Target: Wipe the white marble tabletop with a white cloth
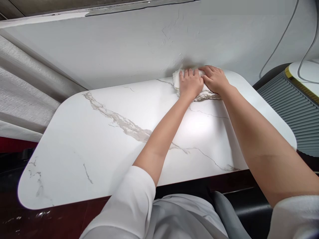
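Note:
A folded white cloth (206, 95) lies at the far edge of a white marble table (99, 139), close against the wall. My left hand (189, 83) rests flat on top of the cloth, fingers stretched out and together. My right hand (214, 78) lies flat beside it on the same cloth, fingers pointing left and touching my left hand. Both hands press on the cloth, and most of it is hidden beneath them.
A white wall (124, 43) rises just behind the table. A grey curtain (27, 86) hangs at the left. To the right stands a grey ribbed unit (294, 109) with a round white top (306, 71) and grey cables (279, 43). Dark red floor (50, 219) lies below.

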Demonstrator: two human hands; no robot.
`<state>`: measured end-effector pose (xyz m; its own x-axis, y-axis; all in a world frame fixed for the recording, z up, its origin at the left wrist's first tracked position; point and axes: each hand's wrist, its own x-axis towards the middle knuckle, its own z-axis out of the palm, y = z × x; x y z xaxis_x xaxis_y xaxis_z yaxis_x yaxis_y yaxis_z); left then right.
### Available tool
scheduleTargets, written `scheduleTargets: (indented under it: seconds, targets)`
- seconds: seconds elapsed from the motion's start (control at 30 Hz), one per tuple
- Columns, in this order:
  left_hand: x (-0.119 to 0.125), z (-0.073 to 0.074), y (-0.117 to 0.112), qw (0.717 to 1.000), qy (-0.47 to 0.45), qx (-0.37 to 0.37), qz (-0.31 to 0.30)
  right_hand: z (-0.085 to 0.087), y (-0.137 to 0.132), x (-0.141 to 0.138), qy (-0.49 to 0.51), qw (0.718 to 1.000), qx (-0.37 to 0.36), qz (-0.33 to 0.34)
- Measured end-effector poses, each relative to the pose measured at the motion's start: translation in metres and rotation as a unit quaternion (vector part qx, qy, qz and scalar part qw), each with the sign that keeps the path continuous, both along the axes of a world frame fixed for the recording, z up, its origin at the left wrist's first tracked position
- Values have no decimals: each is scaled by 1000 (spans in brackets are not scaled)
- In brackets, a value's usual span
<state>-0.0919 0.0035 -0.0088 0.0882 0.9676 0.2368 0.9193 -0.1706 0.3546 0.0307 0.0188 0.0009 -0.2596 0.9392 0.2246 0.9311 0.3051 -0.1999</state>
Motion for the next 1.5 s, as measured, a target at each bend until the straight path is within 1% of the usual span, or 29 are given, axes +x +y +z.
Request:
scheduleTargets:
  seconds: [0.13, 0.27, 0.43, 0.63, 0.9, 1.13, 1.3, 1.4, 1.5]
  targets:
    - [2, 3, -5, 999, 30, 20, -11, -3, -2, 4, -29, 999, 17, -18]
    - [3, 5, -11, 998, 50, 23, -26, -8, -9, 8, -1, 999, 27, -21]
    - [8, 4, -28, 996, 79, 25, -41, -11, -29, 17, 35, 999, 36, -16]
    - [14, 5, -54, 994, 87, 30, -54, -13, -58, 25, 38, 998, 51, -19]
    - [18, 6, -94, 992, 91, 47, -78, -13, -104, 33, 27, 998, 62, -21]
    - [26, 8, -132, 988, 101, 59, -97, -6, -149, 42, 19, 998, 45, -28]
    - [29, 6, -161, 983, 116, 80, -116, 0, -182, 43, 27, 999, 34, -32]
    - [31, 5, -176, 979, 119, 96, -133, 6, -203, 41, 20, 998, 17, -59]
    - [33, 5, -189, 975, 117, 111, -152, 11, -224, 42, -4, 992, 5, -130]
